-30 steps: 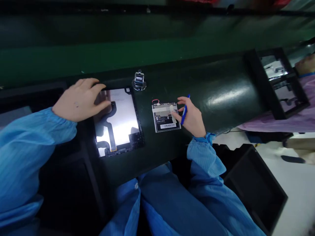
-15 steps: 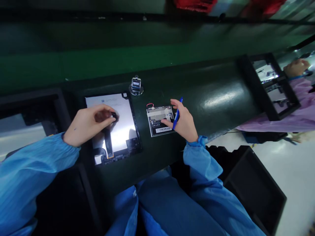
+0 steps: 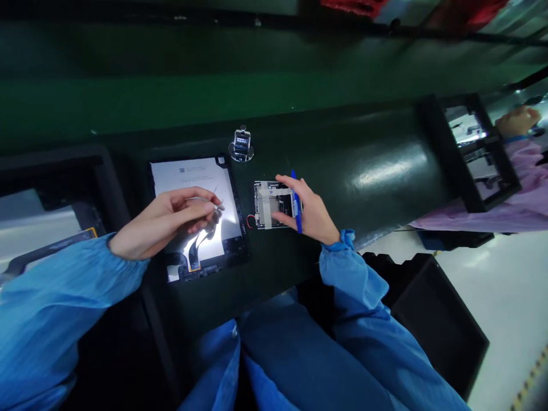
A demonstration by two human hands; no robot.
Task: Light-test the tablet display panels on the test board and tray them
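As left hand point(image 3: 165, 218) pinches cable point(image 3: 194, 254), right hand point(image 3: 314, 212) holds blue tool point(image 3: 295, 203) — over circuit board point(image 3: 268, 206)

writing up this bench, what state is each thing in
display panel, lying flat, pale back up
ribbon cable, joined to the panel, upper end pinched in the left hand
circuit-board module, taped across, partly under the right hand
blue pen-like tool, held in the right hand
tally counter, upright, digits unreadable
black tray, both compartments filled

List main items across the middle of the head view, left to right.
Black tray → white-backed panel → small metal device → taped circuit board → blue pen in the right hand → black two-window frame → co-worker's hand.
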